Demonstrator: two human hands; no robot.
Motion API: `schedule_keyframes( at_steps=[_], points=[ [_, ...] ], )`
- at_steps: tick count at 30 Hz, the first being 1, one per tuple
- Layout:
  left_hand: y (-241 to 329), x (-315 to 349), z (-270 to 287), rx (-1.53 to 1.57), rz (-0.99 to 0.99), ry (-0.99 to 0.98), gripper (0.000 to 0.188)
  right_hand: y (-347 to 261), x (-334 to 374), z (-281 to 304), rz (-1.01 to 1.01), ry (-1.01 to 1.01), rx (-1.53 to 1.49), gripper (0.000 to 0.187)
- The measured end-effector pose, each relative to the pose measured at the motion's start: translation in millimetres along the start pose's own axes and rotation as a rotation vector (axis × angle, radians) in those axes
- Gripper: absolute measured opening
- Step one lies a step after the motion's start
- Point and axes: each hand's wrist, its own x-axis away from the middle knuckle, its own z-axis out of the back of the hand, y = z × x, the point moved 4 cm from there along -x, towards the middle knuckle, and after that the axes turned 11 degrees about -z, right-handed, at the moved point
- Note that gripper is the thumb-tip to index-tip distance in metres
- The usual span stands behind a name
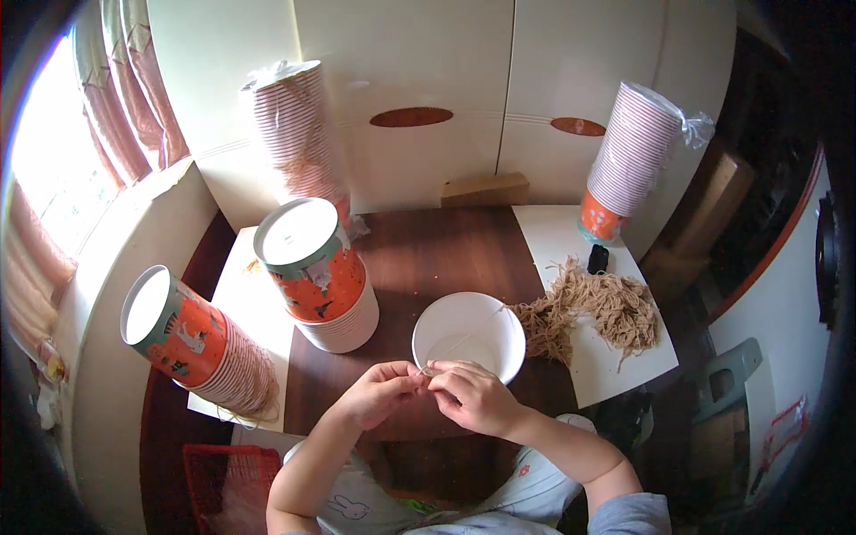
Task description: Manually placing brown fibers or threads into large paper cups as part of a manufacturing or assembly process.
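Note:
My left hand (385,394) and my right hand (473,394) meet at the near rim of a white paper bucket (430,314). Both hands are closed, fingertips pinched together around a thin pale string (429,371). A thin strand shows against the bucket's inside; whether it belongs to the same string is hard to make out. The bucket stands mouth up on the dark wooden table (419,254). Just right of it lies a tangled heap of tan twine strands (615,308), partly on a white board.
Stacked orange-and-green printed buckets stand upside down at left (192,343) and centre left (325,281). Plastic-wrapped bucket stacks rise at the back left (290,125) and back right (633,134). A small black object (598,259) sits by the twine. A red basket (227,477) is below left.

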Motion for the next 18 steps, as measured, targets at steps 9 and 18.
schedule_keyframes(
  at_steps=[9,18],
  points=[
    [7.6,-0.1,-1.6,-0.028,-0.092,0.002,0.021,-19.5,0.9,4.6,0.278,0.103,0.494,0.005],
    [11.2,2.3,-5.9,-0.071,-0.116,-0.070,0.020,-9.7,1.0,5.9,0.161,0.007,0.173,0.010]
  ],
)
